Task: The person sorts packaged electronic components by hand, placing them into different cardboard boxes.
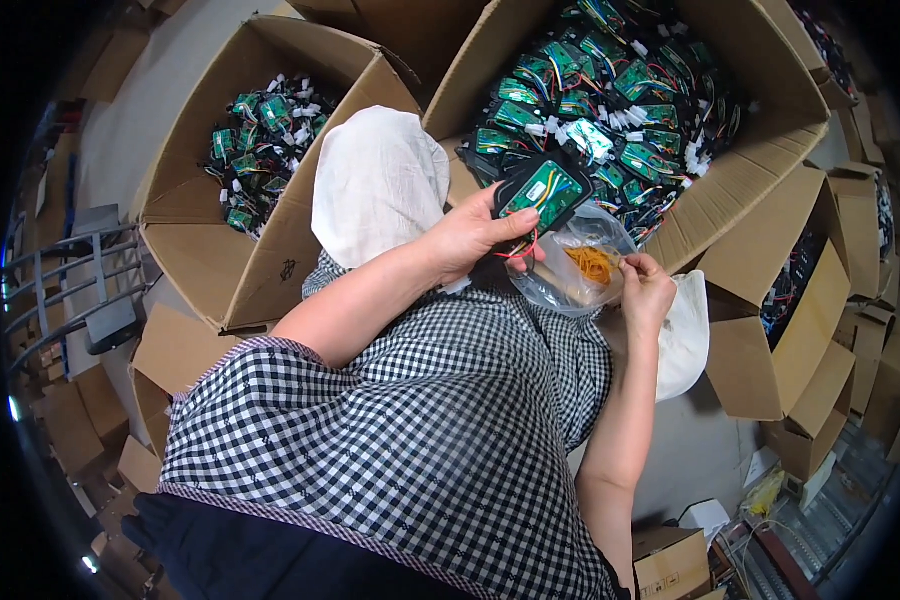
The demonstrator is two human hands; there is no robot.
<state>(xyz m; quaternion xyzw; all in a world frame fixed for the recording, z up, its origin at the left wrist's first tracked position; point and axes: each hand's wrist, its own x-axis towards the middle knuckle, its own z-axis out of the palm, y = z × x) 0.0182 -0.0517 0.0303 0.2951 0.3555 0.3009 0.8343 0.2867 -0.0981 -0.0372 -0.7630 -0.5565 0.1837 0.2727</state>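
Note:
My left hand (480,235) is wrapped round a black-cased circuit board (540,192) with a green face and coloured wires, held above my lap. A red wire hangs below the fingers. Close to its right lies a clear plastic bag (548,292) with a clump of orange rubber bands (592,263) inside. My right hand (648,290) is closed in a pinch at the bag's right edge, beside the bands. Whatever is between those fingertips is too small to make out.
A large cardboard box (760,175) full of similar wired boards (610,110) stands ahead. Another box (185,250) at the left holds fewer boards. More open boxes (745,365) stand at the right. A metal frame trolley (80,270) is at the far left.

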